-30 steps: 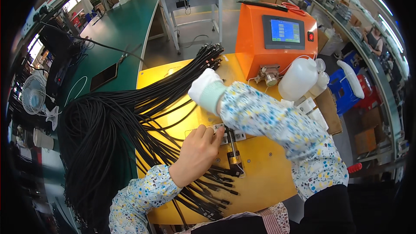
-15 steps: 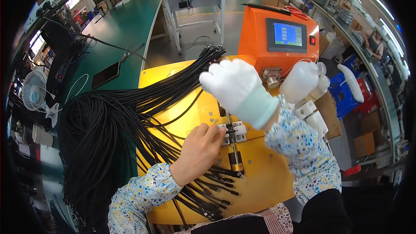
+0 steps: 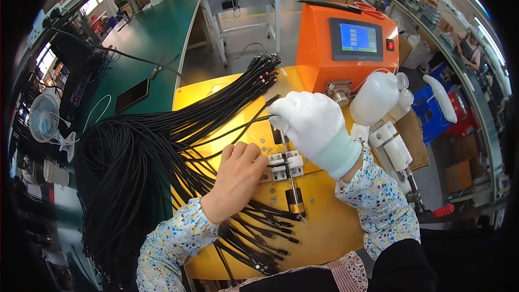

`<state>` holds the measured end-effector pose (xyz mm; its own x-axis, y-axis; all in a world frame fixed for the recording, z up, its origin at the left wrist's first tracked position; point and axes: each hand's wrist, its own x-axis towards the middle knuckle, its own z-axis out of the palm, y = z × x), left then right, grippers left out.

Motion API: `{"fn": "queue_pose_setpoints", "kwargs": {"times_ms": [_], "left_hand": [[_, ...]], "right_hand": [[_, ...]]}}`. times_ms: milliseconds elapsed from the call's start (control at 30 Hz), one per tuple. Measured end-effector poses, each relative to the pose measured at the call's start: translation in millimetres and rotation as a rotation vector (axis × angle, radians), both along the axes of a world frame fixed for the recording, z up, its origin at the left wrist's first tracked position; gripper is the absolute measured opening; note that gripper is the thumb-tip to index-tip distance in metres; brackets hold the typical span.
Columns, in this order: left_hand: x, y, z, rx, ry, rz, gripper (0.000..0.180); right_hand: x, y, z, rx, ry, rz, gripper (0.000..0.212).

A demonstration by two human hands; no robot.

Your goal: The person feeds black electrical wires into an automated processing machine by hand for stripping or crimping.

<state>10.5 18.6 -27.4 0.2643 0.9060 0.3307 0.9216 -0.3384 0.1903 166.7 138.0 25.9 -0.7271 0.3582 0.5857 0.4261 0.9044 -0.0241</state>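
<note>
My left hand (image 3: 236,176), bare, curls its fingers beside the small white clamp block (image 3: 286,165). A short dark length of black cable (image 3: 271,166) shows between those fingers and the block; their grip itself is partly hidden. Up and to the right, my right hand (image 3: 313,124) in a white glove is closed on black cable (image 3: 258,118) near its end. That cable slants down left toward the large bundle of black cables (image 3: 121,151). Many plug ends (image 3: 265,70) gather at the bundle's far end, and several connector ends (image 3: 281,238) fan out near me.
A yellow machine plate (image 3: 335,216) carries a metal rod and cylinder (image 3: 294,200). Behind it stands an orange control box (image 3: 316,38) with a screen. White bottles (image 3: 373,100) are at the right. On the green table (image 3: 151,32) lie a phone (image 3: 132,95) and a small fan (image 3: 44,116).
My right hand has moved down and right and now has black cable in its fingers. My left hand has drawn back left from the clamp block.
</note>
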Motion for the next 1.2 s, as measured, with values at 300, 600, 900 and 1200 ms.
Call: {"fn": "queue_pose_setpoints", "kwargs": {"times_ms": [300, 600, 900, 1200], "left_hand": [[6.4, -14.1, 29.5, -0.058, -0.448, -0.010, 0.014], [5.2, -3.2, 5.7, -0.579, -0.803, 0.056, 0.012], [16.0, -6.7, -5.8, 0.148, -0.144, -0.017, 0.034], [23.9, -10.5, -16.9, 0.117, 0.204, -0.005, 0.047]], "right_hand": [[42.7, -34.3, -19.9, -0.964, -0.065, 0.146, 0.018], [46.2, -39.1, -37.7, -1.015, 0.095, 0.042, 0.015], [42.9, -26.3, -50.4, -0.657, 0.144, 0.089, 0.008], [-0.1, 2.3, -19.5, -0.113, -0.146, 0.058, 0.005]]}}
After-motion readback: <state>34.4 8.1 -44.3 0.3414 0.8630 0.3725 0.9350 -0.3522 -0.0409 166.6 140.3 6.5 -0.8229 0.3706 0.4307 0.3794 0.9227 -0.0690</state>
